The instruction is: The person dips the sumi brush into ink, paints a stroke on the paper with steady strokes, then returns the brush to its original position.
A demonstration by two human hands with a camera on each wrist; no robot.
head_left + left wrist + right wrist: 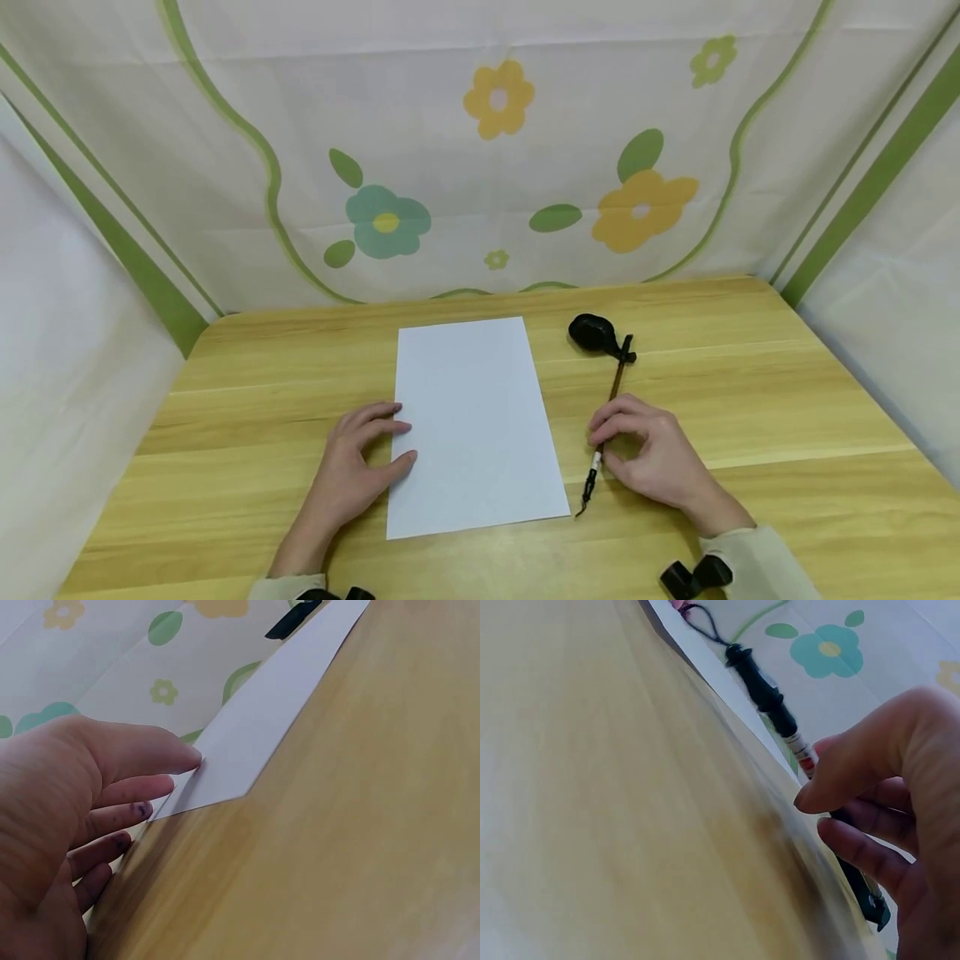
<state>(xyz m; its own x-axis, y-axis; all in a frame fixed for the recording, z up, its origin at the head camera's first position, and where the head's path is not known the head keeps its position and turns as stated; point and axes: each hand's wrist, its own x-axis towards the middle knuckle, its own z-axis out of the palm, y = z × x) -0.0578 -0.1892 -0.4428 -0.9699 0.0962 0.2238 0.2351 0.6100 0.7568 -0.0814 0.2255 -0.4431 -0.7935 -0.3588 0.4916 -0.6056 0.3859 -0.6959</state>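
Observation:
A white sheet of paper [468, 417] lies on the wooden table. At its left edge rests my left hand [363, 458], fingers spread and slightly bent, with thumb and fingertips touching the sheet. In the left wrist view the thumb [142, 750] lies over a paper corner. To the right of the sheet, my right hand [652, 450] pinches a writing brush [617, 379] around its shaft. The brush's black end with a cord loop [761, 686] points toward me. Its far end reaches a black, rounded dish-like object [592, 333]; whether it rests on that is unclear.
The wooden table [247, 450] ends at a white cloth backdrop [487, 183] printed with flowers. White cloth also hangs along the left and right sides. Black wrist devices [696, 577] sit at both sleeves.

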